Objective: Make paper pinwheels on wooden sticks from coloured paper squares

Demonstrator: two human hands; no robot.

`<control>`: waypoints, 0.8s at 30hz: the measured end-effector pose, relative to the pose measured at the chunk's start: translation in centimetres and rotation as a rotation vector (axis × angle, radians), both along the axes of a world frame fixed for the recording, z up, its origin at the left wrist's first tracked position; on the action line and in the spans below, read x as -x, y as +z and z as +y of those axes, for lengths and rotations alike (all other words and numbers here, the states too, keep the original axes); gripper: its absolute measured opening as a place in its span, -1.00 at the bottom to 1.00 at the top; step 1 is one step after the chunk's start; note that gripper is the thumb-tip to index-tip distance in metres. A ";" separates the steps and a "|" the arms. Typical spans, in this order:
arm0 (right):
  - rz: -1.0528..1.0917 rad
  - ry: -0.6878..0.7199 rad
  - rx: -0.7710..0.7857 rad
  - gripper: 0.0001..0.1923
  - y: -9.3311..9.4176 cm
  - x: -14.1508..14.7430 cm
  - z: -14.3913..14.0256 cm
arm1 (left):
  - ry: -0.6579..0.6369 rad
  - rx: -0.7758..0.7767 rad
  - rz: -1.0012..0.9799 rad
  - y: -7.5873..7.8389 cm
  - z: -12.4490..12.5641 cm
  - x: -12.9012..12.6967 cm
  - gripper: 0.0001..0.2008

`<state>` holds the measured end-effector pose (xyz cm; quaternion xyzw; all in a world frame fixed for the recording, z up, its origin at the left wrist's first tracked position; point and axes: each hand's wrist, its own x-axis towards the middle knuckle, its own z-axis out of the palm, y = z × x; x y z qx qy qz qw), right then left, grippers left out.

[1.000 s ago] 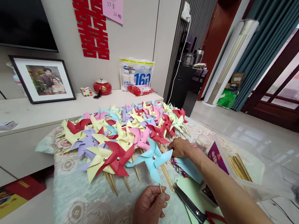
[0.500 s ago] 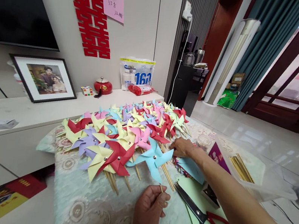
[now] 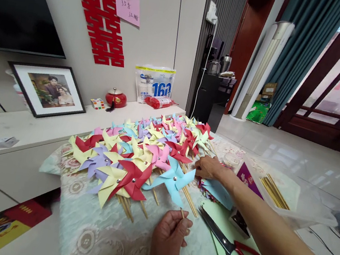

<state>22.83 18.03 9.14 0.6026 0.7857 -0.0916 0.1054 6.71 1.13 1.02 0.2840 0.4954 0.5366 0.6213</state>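
Head view, looking down at cloth-covered counter (image 3: 99, 237). Left hand (image 3: 169, 236) low centre, fingers curled shut, pinching near end of thin bamboo stick (image 3: 182, 213); stick tip poking up between thumb and forefinger, just short of blue pinwheel (image 3: 171, 180). Right hand (image 3: 210, 168) reached forward across counter, palm down, fingers partly curled, resting at right edge of pinwheel spread (image 3: 139, 153); whether gripping anything underneath, cannot tell. Pinwheels in red, yellow, pink, purple, blue, overlapping in long band, sticks pointing toward near side. Blue paper sheet (image 3: 219, 193) lying under right wrist, small stack of coloured paper just beside it. Red-handled scissors (image 3: 233, 253) flat on green sheet, blades shut, right of left hand, apart from it. Bundle of bare sticks (image 3: 273, 192) in clear plastic bag, far right. Framed photo (image 3: 47, 89) leaning on wall at left, red lidded jar (image 3: 116, 98) behind spread.
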 end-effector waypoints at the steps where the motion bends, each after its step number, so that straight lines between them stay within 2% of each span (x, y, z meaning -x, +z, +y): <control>1: 0.037 -0.006 -0.041 -0.70 0.3 0.1 -0.2 | 0.020 -0.007 0.000 -0.1 0.0 -0.1 -0.68; 4: 0.188 -0.036 -0.163 -0.73 1.5 0.5 -1.5 | 0.095 -0.026 -0.002 -0.3 0.0 -0.3 -0.65; 6: 0.309 -0.059 -0.177 -0.72 2.0 0.8 -3.1 | 0.144 -0.032 -0.004 -0.3 0.0 -0.3 -0.63; 8: 0.447 -0.052 -0.088 -0.79 1.8 1.3 -5.2 | 0.193 -0.035 -0.011 -0.2 0.1 -0.2 -0.61; 11: 0.704 0.002 0.131 -0.89 0.5 2.4 -8.7 | 0.219 -0.042 -0.007 -0.1 0.2 -0.1 -0.60; 14: 0.938 -0.047 0.247 -0.80 -1.3 3.6 -11.2 | 0.199 -0.071 0.021 -0.3 0.2 -0.1 -0.61; 19: 1.170 -0.146 0.225 -0.67 -2.7 4.6 -12.0 | 0.162 -0.075 0.059 -0.5 0.1 0.0 -0.61; 24: 1.202 -0.153 0.174 -0.67 -2.5 4.8 -11.8 | 0.085 -0.093 0.063 -0.4 0.1 0.1 -0.65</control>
